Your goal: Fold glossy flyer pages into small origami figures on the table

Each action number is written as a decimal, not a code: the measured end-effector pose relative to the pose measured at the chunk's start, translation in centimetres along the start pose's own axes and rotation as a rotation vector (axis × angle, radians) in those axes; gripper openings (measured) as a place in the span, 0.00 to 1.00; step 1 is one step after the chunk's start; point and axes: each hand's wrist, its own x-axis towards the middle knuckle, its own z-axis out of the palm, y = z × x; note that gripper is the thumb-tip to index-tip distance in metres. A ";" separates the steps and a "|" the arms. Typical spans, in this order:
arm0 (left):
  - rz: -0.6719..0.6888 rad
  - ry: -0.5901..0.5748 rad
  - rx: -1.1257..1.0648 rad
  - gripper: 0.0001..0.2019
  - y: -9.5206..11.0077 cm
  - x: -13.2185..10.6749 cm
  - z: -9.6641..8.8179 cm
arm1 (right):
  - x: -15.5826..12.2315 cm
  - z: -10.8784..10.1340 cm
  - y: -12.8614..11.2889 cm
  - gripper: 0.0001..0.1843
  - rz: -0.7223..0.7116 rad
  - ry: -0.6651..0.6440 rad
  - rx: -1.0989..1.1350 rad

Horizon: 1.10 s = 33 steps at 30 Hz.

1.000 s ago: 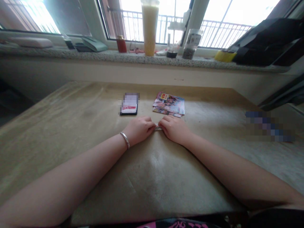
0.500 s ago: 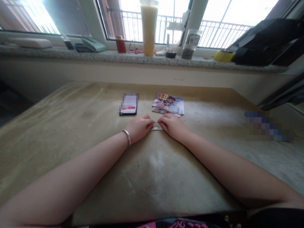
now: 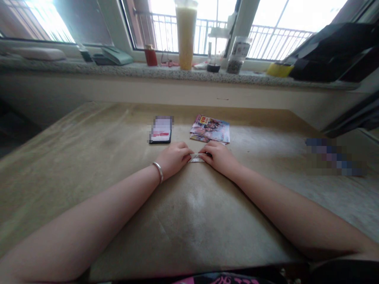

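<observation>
Between my hands a small folded strip of pale paper point(image 3: 196, 158) lies flat on the table point(image 3: 183, 221). My left hand point(image 3: 175, 157) closes its fingertips on the strip's left end. At the other end, the fingers of my right hand point(image 3: 218, 157) are bent together and pinch the paper. Parts of both ends are hidden under the fingers. Just beyond my right hand is a small stack of printed colour leaflets point(image 3: 211, 129). A phone point(image 3: 161, 130) with a lit, blurred screen lies past my left hand.
Toward the right edge of the table lies a blurred dark blue item point(image 3: 333, 157). On the stone windowsill point(image 3: 133, 70) stand a tall yellow-filled container point(image 3: 186, 37), a red jar point(image 3: 151, 56), a clear jar point(image 3: 237, 55) and a black bag point(image 3: 325, 51).
My right hand has shifted slightly to the right along the strip, so a little more of the paper shows between my hands. My left hand stays almost in place.
</observation>
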 end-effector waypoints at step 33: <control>0.147 0.077 -0.036 0.04 0.3 -0.4 -0.4 | -0.6 -0.6 -1.0 0.08 -0.199 0.035 -0.066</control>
